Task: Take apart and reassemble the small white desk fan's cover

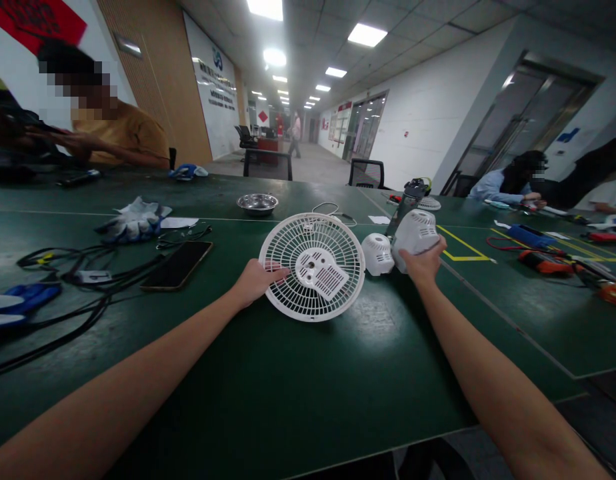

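White fan grille (308,275), its left rim pinched in my left hand (253,281); my right hand (424,263) clasps a vented housing (415,230), a second housing (378,255) between; green tabletop (288,380) stretches to the near edge.

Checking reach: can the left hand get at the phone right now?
Probably not without letting go: the left hand holds the white fan grille. Otherwise the way looks free, nothing visible standing between it and the phone.
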The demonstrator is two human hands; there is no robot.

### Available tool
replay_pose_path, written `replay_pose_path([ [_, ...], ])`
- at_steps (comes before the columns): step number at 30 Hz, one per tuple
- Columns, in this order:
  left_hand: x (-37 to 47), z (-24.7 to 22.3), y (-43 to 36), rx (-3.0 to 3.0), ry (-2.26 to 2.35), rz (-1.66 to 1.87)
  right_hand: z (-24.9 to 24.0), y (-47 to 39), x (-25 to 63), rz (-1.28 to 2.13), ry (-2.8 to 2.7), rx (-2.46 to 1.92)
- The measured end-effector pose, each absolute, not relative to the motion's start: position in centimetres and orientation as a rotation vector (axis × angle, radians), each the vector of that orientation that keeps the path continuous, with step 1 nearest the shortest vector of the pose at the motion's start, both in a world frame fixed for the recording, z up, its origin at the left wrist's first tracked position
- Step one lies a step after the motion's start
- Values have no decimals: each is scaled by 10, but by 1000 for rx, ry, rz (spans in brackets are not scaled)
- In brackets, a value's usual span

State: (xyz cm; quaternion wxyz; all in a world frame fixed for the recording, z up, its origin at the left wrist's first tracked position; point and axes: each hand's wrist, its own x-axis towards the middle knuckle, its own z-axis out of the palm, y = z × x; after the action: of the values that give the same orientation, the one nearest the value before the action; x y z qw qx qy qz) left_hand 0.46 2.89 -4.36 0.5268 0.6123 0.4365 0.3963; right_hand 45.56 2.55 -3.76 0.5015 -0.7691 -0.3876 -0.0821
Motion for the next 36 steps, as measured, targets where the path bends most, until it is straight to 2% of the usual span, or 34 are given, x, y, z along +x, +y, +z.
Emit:
replay_pose_path([
  [9, 4, -42, 28, 1448, 1042, 935, -34, 30, 455, -198, -775, -1881],
  [14, 6, -45, 31, 1446, 1003, 960, -8, 25, 437, -338, -806, -1650],
  [19, 7, -47, 36, 1480, 1061, 926, 0, 25, 410, -305, -921, -1470],
  [27, 6, -43, 33, 1477, 1056, 904, -18, 25, 378, -136, -1026, -1674],
  [36, 7, -39, 29, 1468, 1058, 913, -18, 26, 386, -149, -1014, -1633],
])
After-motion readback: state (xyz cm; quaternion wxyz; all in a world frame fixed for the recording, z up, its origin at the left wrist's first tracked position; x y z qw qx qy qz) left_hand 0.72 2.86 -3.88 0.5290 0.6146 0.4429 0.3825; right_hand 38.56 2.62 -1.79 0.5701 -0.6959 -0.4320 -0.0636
